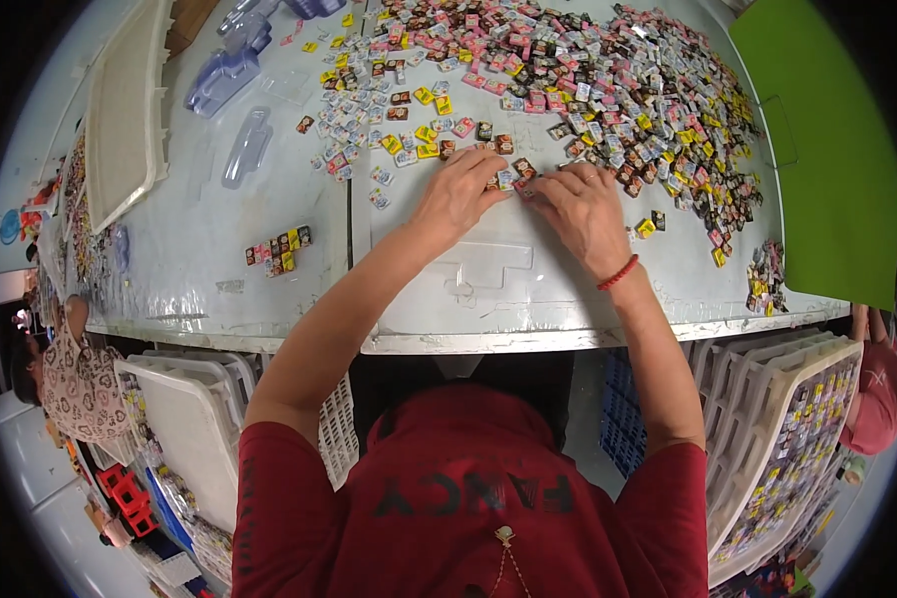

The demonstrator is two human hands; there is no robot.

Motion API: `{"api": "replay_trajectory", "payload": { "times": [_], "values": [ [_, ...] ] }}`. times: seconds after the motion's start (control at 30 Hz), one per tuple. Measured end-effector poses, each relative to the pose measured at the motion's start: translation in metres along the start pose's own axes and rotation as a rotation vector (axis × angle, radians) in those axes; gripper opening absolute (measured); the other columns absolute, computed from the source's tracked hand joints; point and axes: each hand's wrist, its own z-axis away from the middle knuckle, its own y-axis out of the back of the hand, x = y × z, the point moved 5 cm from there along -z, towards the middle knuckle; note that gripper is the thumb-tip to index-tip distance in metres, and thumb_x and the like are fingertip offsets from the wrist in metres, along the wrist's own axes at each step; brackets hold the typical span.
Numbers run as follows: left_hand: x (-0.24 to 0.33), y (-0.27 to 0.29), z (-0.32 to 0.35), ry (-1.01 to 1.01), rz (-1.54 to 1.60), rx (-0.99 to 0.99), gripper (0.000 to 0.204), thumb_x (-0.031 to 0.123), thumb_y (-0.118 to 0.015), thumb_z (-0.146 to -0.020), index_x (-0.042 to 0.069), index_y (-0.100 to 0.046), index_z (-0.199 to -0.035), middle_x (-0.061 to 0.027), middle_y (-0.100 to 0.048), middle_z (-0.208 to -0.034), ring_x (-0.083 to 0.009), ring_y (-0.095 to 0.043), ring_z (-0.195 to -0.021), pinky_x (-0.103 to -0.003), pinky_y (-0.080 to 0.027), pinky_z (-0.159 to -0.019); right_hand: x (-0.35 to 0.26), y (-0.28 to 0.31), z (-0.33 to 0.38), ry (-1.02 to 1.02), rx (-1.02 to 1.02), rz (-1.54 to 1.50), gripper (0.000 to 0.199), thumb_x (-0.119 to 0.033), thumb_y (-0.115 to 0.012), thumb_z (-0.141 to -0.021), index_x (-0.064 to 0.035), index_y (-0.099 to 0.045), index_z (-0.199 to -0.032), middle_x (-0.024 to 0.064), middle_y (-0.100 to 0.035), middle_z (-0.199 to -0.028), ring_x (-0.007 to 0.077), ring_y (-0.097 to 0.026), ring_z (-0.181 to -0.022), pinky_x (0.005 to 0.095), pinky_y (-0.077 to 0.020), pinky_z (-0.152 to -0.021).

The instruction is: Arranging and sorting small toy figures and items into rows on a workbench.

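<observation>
Pale white, the worktable [578, 299] spreads out in front of me, with a green panel [817, 149] standing along its right side. A broad heap of tiny boxes [608, 80] in pink, black, white and yellow covers the far part, thinning toward me. Nearer, between my forearms, lies a clear plastic tray [483, 267]. My left hand [455, 192] and right hand [580, 204] meet just beyond it at the heap's near edge, fingers curled, fingertips down on a few small packs [506, 180]; my fingers cover much of them, so I can't tell how firmly either hand grips. Left of the tray sits a tight cluster [279, 251] of packs. A red bracelet [618, 273] circles my right wrist.
</observation>
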Motion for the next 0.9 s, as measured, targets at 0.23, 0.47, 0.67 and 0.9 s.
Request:
{"api": "replay_trajectory", "payload": {
  "times": [0.23,0.47,0.67,0.9],
  "values": [
    [0.003,-0.012,-0.002,-0.034,0.002,0.013,0.031,0.0,-0.073,-0.069,0.002,-0.061,-0.098,-0.0118,-0.063,-0.097,-0.0322,-0.059,-0.092,-0.039,-0.048,-0.083,-0.018,-0.017,0.004,-0.116,0.124,0.12,0.016,-0.011,-0.07,-0.076,-0.009,-0.066,-0.091,0.0047,-0.066,-0.093,0.023,-0.058,-0.088,0.0358,-0.0414,-0.078],
    [-0.003,-0.012,-0.009,0.093,0.02,0.015,0.032,0.006,-0.074,-0.071,0.002,-0.061,-0.1,-0.0125,-0.063,-0.099,-0.0325,-0.057,-0.096,-0.039,-0.048,-0.082,-0.012,0.013,0.027,-0.338,0.157,-0.004,0.017,-0.005,-0.07,-0.075,-0.0073,-0.065,-0.092,0.0068,-0.066,-0.086,0.0254,-0.058,-0.08,0.0367,-0.0415,-0.075],
    [0.002,-0.019,-0.022,0.013,0.009,0.069,0.036,0.009,-0.076,-0.069,0.004,-0.063,-0.102,-0.0119,-0.064,-0.101,-0.031,-0.057,-0.093,-0.04,-0.048,-0.081,-0.022,-0.003,0.02,-0.353,0.2,-0.064,0.019,-0.006,-0.07,-0.075,-0.0061,-0.064,-0.093,0.0082,-0.065,-0.088,0.0269,-0.058,-0.081,0.0368,-0.0431,-0.071],
    [0.004,-0.026,-0.026,-0.007,0.002,-0.028,0.025,0.009,-0.075,-0.07,0.005,-0.066,-0.094,-0.0075,-0.065,-0.095,-0.0284,-0.057,-0.09,-0.038,-0.048,-0.08,-0.024,-0.002,0.03,-0.392,0.203,-0.019,0.013,-0.007,-0.069,-0.076,-0.0048,-0.065,-0.088,0.0099,-0.065,-0.082,0.0283,-0.059,-0.076,0.0372,-0.0464,-0.07]
  ]
}}
